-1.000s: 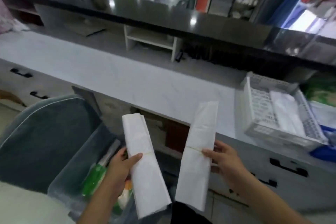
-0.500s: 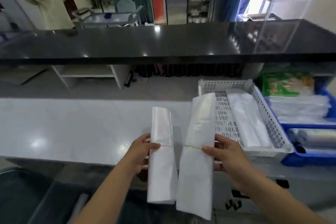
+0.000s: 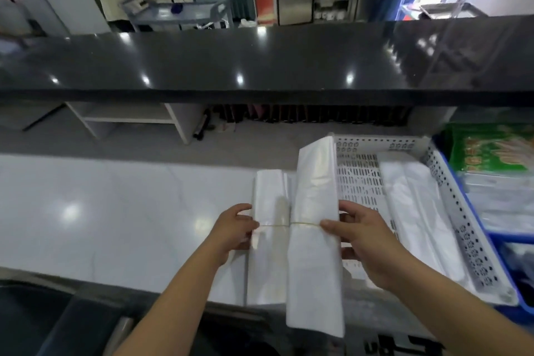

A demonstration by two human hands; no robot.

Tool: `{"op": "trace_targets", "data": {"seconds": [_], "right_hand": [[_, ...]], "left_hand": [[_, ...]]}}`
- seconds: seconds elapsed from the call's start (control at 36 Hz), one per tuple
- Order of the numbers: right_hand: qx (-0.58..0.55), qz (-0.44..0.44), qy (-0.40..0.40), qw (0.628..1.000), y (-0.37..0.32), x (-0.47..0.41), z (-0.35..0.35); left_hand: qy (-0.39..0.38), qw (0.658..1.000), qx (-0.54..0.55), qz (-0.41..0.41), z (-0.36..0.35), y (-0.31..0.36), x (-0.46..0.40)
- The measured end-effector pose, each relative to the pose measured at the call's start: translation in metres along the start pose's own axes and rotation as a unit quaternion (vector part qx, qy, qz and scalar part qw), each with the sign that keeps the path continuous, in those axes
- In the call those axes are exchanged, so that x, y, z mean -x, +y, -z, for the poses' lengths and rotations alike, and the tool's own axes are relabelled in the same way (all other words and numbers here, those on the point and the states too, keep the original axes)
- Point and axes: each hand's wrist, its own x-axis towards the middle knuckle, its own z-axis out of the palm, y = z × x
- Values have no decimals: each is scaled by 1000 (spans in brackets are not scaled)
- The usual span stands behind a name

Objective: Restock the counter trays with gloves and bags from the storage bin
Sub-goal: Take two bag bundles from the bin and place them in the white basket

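I hold two bundles of folded white plastic bags, each bound by a thin rubber band. My left hand [image 3: 234, 230] grips the shorter bundle [image 3: 270, 243] at its band, above the white counter's front edge. My right hand [image 3: 362, 243] grips the longer bundle [image 3: 315, 240] at its band; its top overlaps the left edge of the white perforated tray [image 3: 450, 191]. The two bundles touch side by side. More white bags [image 3: 416, 208] lie in the right half of that tray. The storage bin is barely seen at the bottom left.
A blue tray [image 3: 491, 228] with clear bags and a green packet [image 3: 491, 150] stands right of the white tray. A raised black countertop [image 3: 260, 63] runs across behind. A white shelf unit [image 3: 130, 121] sits under it. A person stands beyond, far left.
Both bundles have risen from over the storage bin to counter height and come together. They have shifted right toward the white tray, and my view has turned to face it.
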Motion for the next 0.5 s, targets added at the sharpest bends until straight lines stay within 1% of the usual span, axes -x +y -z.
{"op": "trace_targets", "data": {"seconds": [0.08,0.19,0.25,0.36,0.5], "right_hand": [[9,-22,21,999,1,-8,-11],[10,-47,42,998,-12,-14,-7],[14,-45,58,997,-27,-16,6],[35,-54,74,995,-58,-28,48],[40,-81,75,993,-63,-48,88]], "left_hand": [[-5,999,35,1,15,-11,3],[-26,999,37,13,17,-22,4],[-34,999,26,13,10,-22,4],[-16,1000,-23,0,-1,-17,-1],[-18,999,-46,-9,-5,-14,-10]]}}
